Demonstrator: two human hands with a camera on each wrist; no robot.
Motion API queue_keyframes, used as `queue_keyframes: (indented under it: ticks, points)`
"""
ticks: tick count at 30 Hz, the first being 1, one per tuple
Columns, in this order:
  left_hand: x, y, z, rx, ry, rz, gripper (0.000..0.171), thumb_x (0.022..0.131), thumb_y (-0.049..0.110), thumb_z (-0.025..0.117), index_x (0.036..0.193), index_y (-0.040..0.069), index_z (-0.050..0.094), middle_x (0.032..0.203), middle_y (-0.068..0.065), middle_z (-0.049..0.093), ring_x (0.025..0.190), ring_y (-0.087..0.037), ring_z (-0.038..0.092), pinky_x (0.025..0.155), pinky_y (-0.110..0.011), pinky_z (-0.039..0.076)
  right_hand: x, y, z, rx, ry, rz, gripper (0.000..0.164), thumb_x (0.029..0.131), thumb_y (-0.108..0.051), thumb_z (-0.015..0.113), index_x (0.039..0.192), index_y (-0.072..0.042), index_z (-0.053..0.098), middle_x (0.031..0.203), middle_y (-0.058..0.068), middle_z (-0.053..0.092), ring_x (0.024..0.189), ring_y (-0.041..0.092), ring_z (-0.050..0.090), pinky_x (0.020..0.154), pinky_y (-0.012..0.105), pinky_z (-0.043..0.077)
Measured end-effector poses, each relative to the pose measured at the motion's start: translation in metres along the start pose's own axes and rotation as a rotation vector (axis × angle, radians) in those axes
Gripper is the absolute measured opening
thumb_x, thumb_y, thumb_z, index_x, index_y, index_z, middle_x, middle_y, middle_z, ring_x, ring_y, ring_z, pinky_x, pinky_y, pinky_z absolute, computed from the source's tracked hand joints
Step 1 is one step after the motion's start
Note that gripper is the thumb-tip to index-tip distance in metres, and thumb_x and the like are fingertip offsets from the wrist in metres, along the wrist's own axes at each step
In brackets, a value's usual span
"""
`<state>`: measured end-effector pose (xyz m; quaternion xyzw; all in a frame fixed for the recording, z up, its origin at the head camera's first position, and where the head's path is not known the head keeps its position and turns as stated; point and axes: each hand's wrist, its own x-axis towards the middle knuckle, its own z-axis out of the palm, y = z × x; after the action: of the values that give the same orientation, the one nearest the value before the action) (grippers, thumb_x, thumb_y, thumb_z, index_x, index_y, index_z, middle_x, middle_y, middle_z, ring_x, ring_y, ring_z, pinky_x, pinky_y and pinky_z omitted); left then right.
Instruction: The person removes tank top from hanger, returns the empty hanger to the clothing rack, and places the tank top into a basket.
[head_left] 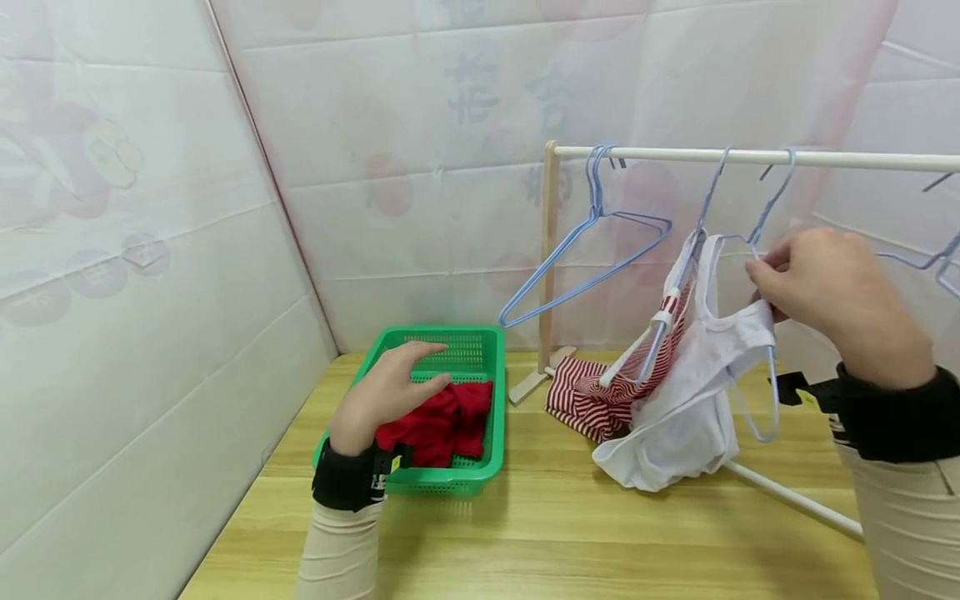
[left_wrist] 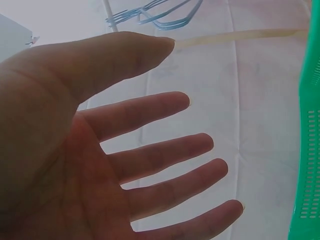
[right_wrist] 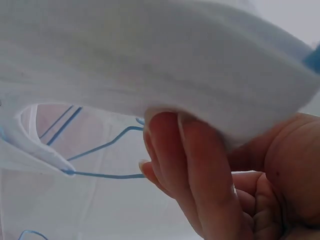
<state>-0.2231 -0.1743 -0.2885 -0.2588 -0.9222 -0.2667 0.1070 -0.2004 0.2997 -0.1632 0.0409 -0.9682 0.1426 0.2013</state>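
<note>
In the head view a white tank top [head_left: 686, 421] hangs partly on a blue wire hanger [head_left: 772, 196] from the rail. My right hand [head_left: 843, 292] pinches its shoulder strap near the hanger's right arm. Up close in the right wrist view, curled fingers [right_wrist: 205, 165] hold the white fabric, part of which hides the thumb's tip. My left hand [head_left: 386, 387], fingers spread and holding nothing, hovers over a green basket [head_left: 498, 425]. Inside that basket lies red clothing [head_left: 431, 429]. The left wrist view shows the same spread fingers [left_wrist: 165, 150].
A red-and-white striped garment [head_left: 588, 396] hangs on another hanger just left of the tank top and reaches the table [head_left: 540, 533]. Bare blue hangers [head_left: 592, 250] hang at the left end of the white rail [head_left: 667, 155]. A wooden post [head_left: 550, 250] supports the rail.
</note>
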Motion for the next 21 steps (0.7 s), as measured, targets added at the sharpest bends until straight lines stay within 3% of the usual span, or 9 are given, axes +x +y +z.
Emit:
queue_keyframes:
  ticks: [3, 7, 10, 12, 14, 17, 19, 21]
  points:
    - [0.0, 0.0, 0.0, 0.001, -0.005, 0.002, 0.05, 0.1, 0.021, 0.068, 0.145, 0.002, 0.057, 0.147, -0.018, 0.06, 0.14, -0.036, 0.053, 0.115, -0.053, 0.045, 0.001, 0.001, -0.002, 0.005, -0.015, -0.007, 0.041, 0.101, -0.023, 0.054, 0.098, 0.013, 0.073, 0.069, 0.009, 0.074, 0.058, 0.012, 0.065, 0.061, 0.029, 0.041]
    - [0.001, 0.0, 0.0, 0.008, -0.004, 0.006, 0.05, 0.1, 0.021, 0.067, 0.144, 0.002, 0.057, 0.146, -0.017, 0.06, 0.139, -0.036, 0.053, 0.115, -0.053, 0.045, 0.002, 0.002, -0.004, -0.004, 0.018, -0.036, 0.038, 0.099, -0.022, 0.055, 0.086, 0.006, 0.078, 0.071, 0.008, 0.073, 0.071, 0.02, 0.063, 0.062, 0.029, 0.039]
    - [0.001, 0.0, 0.0, 0.016, -0.003, 0.011, 0.049, 0.1, 0.022, 0.067, 0.144, 0.002, 0.058, 0.145, -0.017, 0.061, 0.138, -0.036, 0.054, 0.114, -0.053, 0.046, 0.002, 0.003, -0.006, -0.011, 0.036, -0.051, 0.038, 0.099, -0.022, 0.056, 0.08, 0.001, 0.079, 0.068, 0.005, 0.072, 0.077, 0.019, 0.059, 0.063, 0.03, 0.038]
    - [0.002, 0.0, 0.001, 0.018, -0.007, 0.01, 0.049, 0.1, 0.022, 0.067, 0.144, 0.001, 0.058, 0.145, -0.017, 0.061, 0.138, -0.036, 0.054, 0.114, -0.053, 0.046, 0.003, 0.004, -0.006, -0.015, 0.046, -0.052, 0.037, 0.099, -0.023, 0.056, 0.079, -0.001, 0.08, 0.064, 0.002, 0.072, 0.072, 0.008, 0.056, 0.062, 0.028, 0.037]
    - [0.002, 0.001, 0.001, 0.015, -0.014, 0.005, 0.049, 0.1, 0.022, 0.067, 0.144, 0.002, 0.058, 0.145, -0.018, 0.061, 0.138, -0.036, 0.054, 0.114, -0.053, 0.046, 0.003, 0.004, -0.007, -0.014, 0.053, -0.055, 0.037, 0.098, -0.023, 0.057, 0.078, -0.002, 0.08, 0.063, 0.003, 0.072, 0.07, 0.005, 0.054, 0.062, 0.027, 0.036]
    - [0.002, 0.001, 0.001, 0.016, -0.02, 0.003, 0.049, 0.1, 0.022, 0.066, 0.144, 0.001, 0.058, 0.145, -0.018, 0.061, 0.138, -0.037, 0.054, 0.114, -0.053, 0.046, 0.002, 0.003, -0.009, -0.029, 0.078, -0.056, 0.037, 0.098, -0.021, 0.057, 0.075, -0.004, 0.08, 0.067, 0.008, 0.074, 0.071, 0.013, 0.057, 0.061, 0.028, 0.036]
    - [0.002, 0.001, 0.001, 0.014, -0.02, -0.001, 0.049, 0.1, 0.022, 0.067, 0.144, 0.002, 0.058, 0.145, -0.018, 0.061, 0.138, -0.037, 0.054, 0.114, -0.053, 0.046, 0.001, 0.001, -0.011, -0.028, 0.084, -0.05, 0.037, 0.098, -0.021, 0.057, 0.076, -0.002, 0.08, 0.072, 0.014, 0.075, 0.074, 0.025, 0.059, 0.061, 0.031, 0.037]
    - [0.002, 0.0, 0.001, 0.021, -0.017, 0.003, 0.048, 0.1, 0.022, 0.066, 0.143, 0.001, 0.058, 0.145, -0.018, 0.061, 0.137, -0.037, 0.054, 0.114, -0.054, 0.046, 0.001, 0.0, -0.013, -0.028, 0.093, -0.043, 0.036, 0.098, -0.021, 0.058, 0.078, -0.001, 0.079, 0.076, 0.017, 0.075, 0.075, 0.028, 0.059, 0.061, 0.031, 0.036]
